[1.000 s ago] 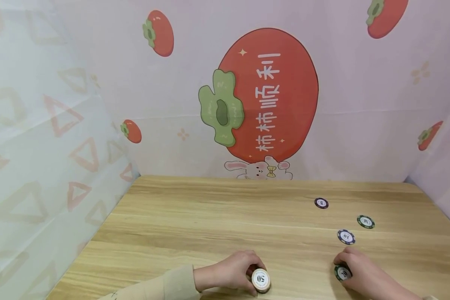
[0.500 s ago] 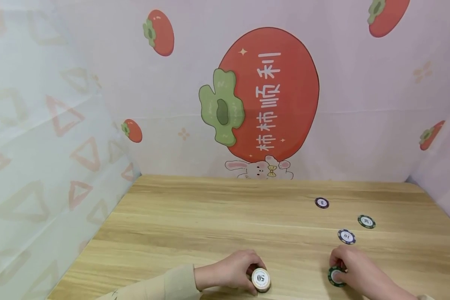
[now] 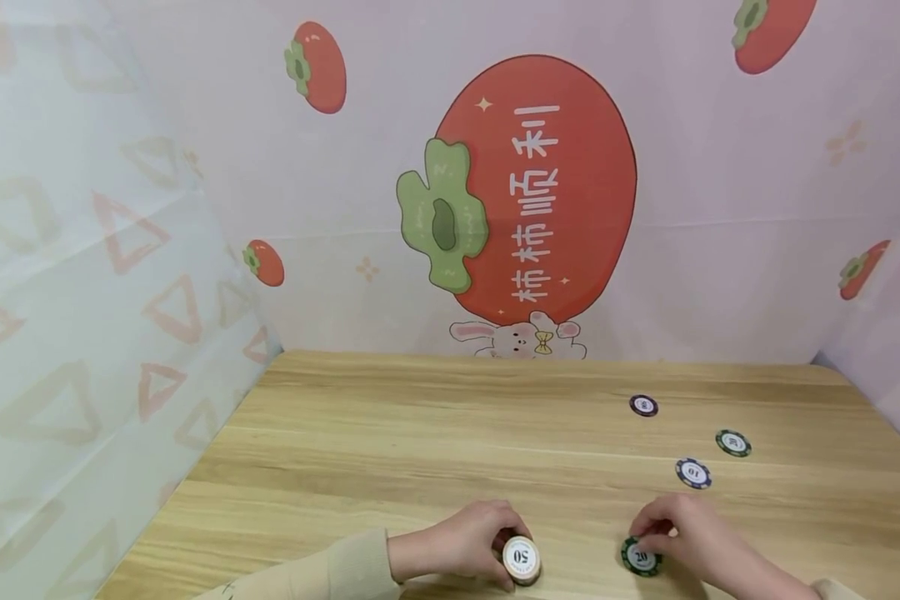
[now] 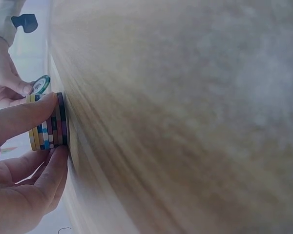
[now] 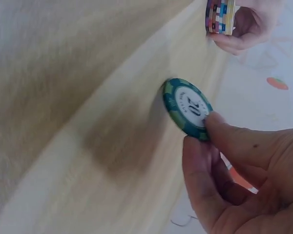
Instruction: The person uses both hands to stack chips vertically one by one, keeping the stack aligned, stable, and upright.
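Observation:
A stack of chips [image 3: 522, 559] with a white "50" chip on top stands near the table's front edge. The left hand [image 3: 468, 542] grips its sides with thumb and fingers; in the left wrist view the stack [image 4: 49, 124] shows several coloured layers. To the right, the right hand [image 3: 693, 537] pinches a green "20" chip [image 3: 641, 557] by its edge. In the right wrist view this chip [image 5: 188, 108] is tilted, between thumb and fingers, with its shadow on the wood. Chip and stack are apart.
Beyond the right hand lie a blue "10" chip [image 3: 693, 473], a green chip [image 3: 733, 443] and a dark purple chip [image 3: 644, 406], flat on the wooden table [image 3: 420, 433]. Printed cloth walls [image 3: 720, 275] border the table at the back and sides.
The right hand has moved left with the green chip, closer to the stack. The left hand and the stack stay in place.

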{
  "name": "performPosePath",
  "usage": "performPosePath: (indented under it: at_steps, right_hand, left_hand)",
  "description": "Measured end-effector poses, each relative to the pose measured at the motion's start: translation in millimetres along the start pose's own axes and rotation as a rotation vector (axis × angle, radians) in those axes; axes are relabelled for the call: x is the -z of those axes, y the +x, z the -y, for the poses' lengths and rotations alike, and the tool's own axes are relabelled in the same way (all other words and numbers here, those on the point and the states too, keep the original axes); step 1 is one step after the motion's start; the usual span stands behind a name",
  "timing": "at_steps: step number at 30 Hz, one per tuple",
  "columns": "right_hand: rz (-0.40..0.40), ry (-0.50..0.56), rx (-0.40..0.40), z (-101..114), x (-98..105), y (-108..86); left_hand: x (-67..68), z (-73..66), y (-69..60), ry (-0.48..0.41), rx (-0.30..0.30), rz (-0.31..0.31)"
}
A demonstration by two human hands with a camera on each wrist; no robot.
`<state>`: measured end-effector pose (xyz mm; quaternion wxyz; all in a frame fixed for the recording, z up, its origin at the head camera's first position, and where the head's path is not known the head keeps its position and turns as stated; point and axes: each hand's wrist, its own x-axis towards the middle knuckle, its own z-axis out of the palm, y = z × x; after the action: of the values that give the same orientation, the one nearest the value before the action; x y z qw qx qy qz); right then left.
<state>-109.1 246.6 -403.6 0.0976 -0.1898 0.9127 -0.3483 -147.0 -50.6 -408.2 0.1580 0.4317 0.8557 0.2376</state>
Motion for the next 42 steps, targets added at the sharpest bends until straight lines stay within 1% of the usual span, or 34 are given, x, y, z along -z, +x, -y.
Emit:
performPosePath:
  at_steps: [2, 8, 15, 19, 22, 24, 34, 42]
  right_hand:
    - [0.002, 0.052, 0.001, 0.8, -1.7, 1.2]
    - [-0.024, 0.162, -0.05, 9.0, -9.6, 6.0]
    - [0.002, 0.426, -0.092, 21.0, -18.4, 13.6]
    - [0.002, 0.521, -0.145, 27.4, -23.1, 17.7]
    - [-0.01, 0.544, -0.187, 32.4, -26.8, 20.9]
    - [-0.02, 0.559, -0.2, 35.9, -29.3, 23.4]
    - [-0.019, 0.683, -0.172, 48.2, -41.4, 31.7]
    - [0.017, 0.762, -0.168, 54.2, -51.5, 36.3]
  left_hand:
    - [0.5, -0.5, -0.1, -0.004, -0.002, 0.0]
    - [2.1, -1.7, -0.1, -0.018, 0.001, 0.008]
    - [3.3, -1.2, 0.4, -0.018, 0.018, 0.021]
    - [3.4, -0.1, 0.8, -0.009, 0.012, 0.028]
    - [3.7, -0.1, 1.1, -0.005, 0.007, 0.028]
    - [3.8, -0.2, 1.3, -0.006, 0.006, 0.028]
    - [3.1, -0.2, 1.1, -0.001, 0.011, 0.023]
    - [3.4, -0.2, -0.1, -0.003, 0.001, 0.034]
